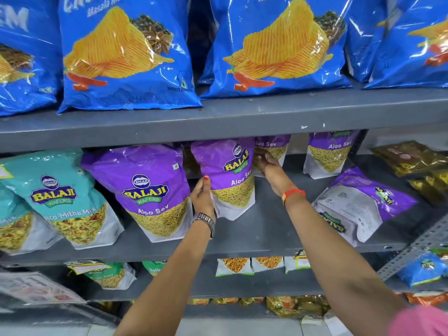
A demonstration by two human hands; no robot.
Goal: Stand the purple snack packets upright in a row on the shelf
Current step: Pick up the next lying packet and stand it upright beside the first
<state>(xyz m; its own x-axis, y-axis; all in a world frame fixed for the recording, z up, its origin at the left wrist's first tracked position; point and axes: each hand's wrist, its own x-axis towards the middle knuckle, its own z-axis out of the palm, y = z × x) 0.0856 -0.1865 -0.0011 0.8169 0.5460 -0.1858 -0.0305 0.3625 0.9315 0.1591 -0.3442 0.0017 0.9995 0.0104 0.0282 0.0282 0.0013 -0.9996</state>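
My forearms reached up from the bottom of the view, nearest me. Above, big blue bags [128,57] reading "Masala" filled the top shelf. On the middle shelf [266,229] one purple packet [155,190], "Balaji Wafers Aloo Sev", leaned at the front. I held a second packet [228,175] upright to set it beside the first: my left hand [202,197] gripped its left edge, my right hand [264,163] curled around its right edge. A fallen packet [361,204] lay back-up to the right, still to stand. Teal bags [63,197] read "Mitha Mix".
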